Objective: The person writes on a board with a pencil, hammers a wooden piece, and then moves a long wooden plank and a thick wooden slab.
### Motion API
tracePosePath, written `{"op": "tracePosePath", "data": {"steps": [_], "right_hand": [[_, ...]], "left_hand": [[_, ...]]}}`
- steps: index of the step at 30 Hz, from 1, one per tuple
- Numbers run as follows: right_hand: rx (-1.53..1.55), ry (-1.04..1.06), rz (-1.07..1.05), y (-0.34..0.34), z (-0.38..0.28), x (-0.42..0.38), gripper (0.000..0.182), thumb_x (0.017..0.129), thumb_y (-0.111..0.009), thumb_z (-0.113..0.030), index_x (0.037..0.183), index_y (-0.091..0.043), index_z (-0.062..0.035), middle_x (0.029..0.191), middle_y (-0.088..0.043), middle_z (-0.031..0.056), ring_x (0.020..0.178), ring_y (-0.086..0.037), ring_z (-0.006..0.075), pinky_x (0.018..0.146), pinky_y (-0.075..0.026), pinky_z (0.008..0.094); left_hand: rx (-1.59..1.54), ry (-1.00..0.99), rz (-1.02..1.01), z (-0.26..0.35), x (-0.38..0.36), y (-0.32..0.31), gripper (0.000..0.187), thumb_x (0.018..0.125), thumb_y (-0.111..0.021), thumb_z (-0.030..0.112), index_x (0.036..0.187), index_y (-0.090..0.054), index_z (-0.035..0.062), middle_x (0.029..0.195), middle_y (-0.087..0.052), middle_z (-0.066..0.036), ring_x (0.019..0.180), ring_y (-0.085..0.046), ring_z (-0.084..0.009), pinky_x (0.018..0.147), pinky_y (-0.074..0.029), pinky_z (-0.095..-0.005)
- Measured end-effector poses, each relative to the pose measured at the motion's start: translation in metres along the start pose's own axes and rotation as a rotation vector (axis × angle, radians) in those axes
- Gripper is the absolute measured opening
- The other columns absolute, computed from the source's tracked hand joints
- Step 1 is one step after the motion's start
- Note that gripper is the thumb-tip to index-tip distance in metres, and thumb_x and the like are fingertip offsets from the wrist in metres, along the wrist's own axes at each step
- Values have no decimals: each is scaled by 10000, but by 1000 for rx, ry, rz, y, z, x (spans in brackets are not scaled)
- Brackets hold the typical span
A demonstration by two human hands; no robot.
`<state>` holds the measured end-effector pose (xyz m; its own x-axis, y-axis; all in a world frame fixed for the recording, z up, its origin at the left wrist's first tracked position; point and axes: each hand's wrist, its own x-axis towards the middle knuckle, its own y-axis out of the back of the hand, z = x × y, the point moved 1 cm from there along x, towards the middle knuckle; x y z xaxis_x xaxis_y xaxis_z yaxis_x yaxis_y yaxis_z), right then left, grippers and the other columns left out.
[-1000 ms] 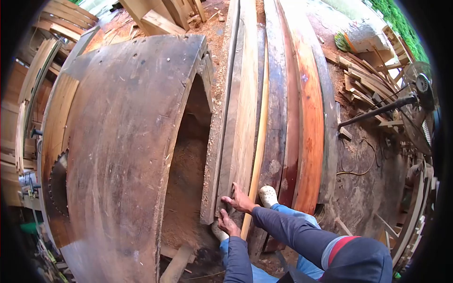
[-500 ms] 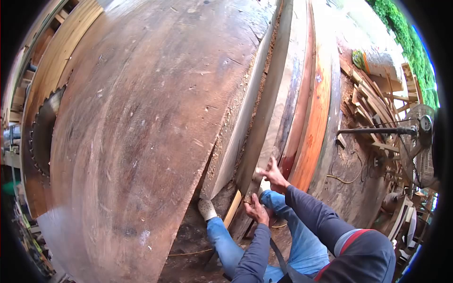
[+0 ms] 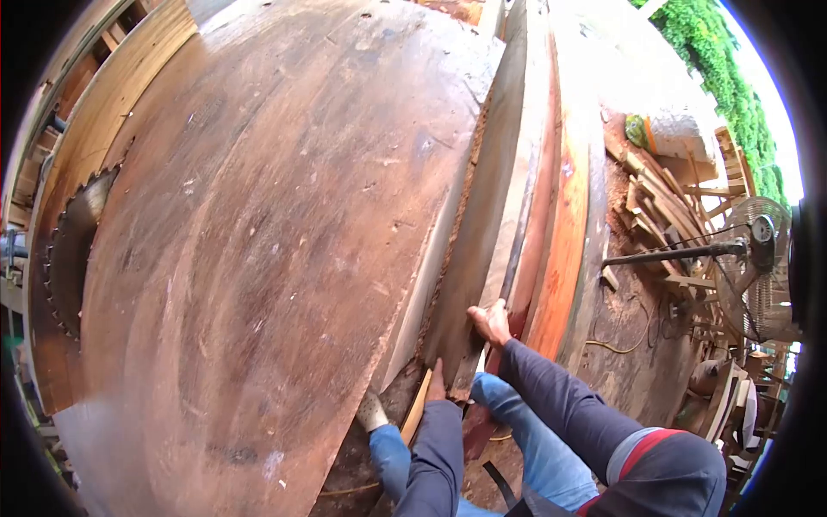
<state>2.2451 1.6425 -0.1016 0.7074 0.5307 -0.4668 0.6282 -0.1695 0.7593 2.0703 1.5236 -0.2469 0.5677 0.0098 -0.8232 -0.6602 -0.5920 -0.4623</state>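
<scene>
A long grey-brown wooden plank (image 3: 487, 224) runs away from me beside the big brown worktable, its broad side facing left. My right hand (image 3: 493, 322) is closed over its upper edge near the close end, fingers on the broad side. Lower and to the left, my left hand (image 3: 437, 381) grips the plank's near end. One finger shows against the broad side; the rest of that hand is hidden. A narrow pale strip of wood (image 3: 417, 408) lies just left of my left hand.
The large tabletop (image 3: 258, 241) fills the left, with a toothed circular saw blade (image 3: 79, 241) at its far left. Reddish and orange boards (image 3: 560, 250) lie right of the plank. Further right are a standing fan (image 3: 758, 258) and piled scrap wood (image 3: 663, 202).
Both hands, raised with fingers apart before, have come down onto the plank's near end and edge. The plank now shows more of its broad side. The view has shifted slightly.
</scene>
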Motion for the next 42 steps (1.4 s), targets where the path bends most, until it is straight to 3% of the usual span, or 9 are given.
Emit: {"op": "tracePosePath", "data": {"steps": [1,9,26,30,33,34,36,41,42], "right_hand": [[-12,-27,-4,5,-5,-4,815,704,-678,-353,1158,-308,214,1112,-537,393,1064,-560,459,912,-459,431],[40,-100,-56,45,-12,-23,769,706,-674,-368,1155,-362,173,1120,-538,392,1088,-554,450,929,-454,430],[137,-165,-254,237,-47,-142,778,698,-694,-368,1171,-406,179,1173,-523,370,1100,-559,412,926,-467,401],[339,74,-294,209,44,-122,733,699,-697,-350,1145,-430,167,1184,-524,319,1021,-586,350,863,-480,403],[396,-105,-443,250,-17,-193,321,744,-665,-259,749,-618,59,790,-617,121,719,-564,166,635,-469,324],[366,-80,-480,245,-1,-195,303,747,-655,-267,793,-647,32,789,-605,78,662,-574,182,580,-486,324],[273,-95,-537,246,13,-211,356,757,-650,-286,923,-655,28,890,-612,95,792,-598,210,667,-516,374],[284,-172,-648,241,20,-280,332,768,-635,-296,970,-622,-33,985,-565,90,919,-559,231,790,-496,397],[35,273,-760,226,73,-239,420,781,-596,-317,1061,-594,-4,1029,-607,112,903,-584,248,804,-508,377]], "left_hand": [[196,-154,-7,-5,11,1,704,841,-468,668,1204,-574,74,1102,-640,-123,1029,-602,-296,905,-465,-533],[343,19,224,-32,-52,-41,658,866,-443,651,1217,-562,108,1133,-630,-99,1023,-602,-290,870,-474,-512],[24,-99,100,-162,-267,-130,645,922,-397,588,1306,-477,75,1241,-576,-132,1071,-586,-327,901,-479,-486],[-169,-156,-370,-202,-292,-124,695,925,-370,601,1351,-437,55,1270,-567,-130,1069,-600,-294,908,-497,-427],[-185,-280,-44,-226,-298,-101,632,926,-437,550,1312,-488,53,1191,-620,-112,981,-638,-271,845,-514,-419],[-89,-298,156,-233,-301,-92,633,922,-450,547,1303,-498,44,1212,-607,-117,1029,-620,-260,868,-497,-412],[-16,-520,232,-249,-263,-48,663,903,-486,549,1315,-493,29,1294,-546,-137,1170,-534,-252,974,-420,-382],[176,-597,408,-268,-272,5,682,923,-432,543,1339,-458,4,1396,-441,-174,1305,-402,-257,1085,-283,-351],[254,-576,468,-272,-293,11,663,943,-418,513,1349,-437,-11,1405,-428,-180,1323,-380,-248,1100,-259,-347]]}}
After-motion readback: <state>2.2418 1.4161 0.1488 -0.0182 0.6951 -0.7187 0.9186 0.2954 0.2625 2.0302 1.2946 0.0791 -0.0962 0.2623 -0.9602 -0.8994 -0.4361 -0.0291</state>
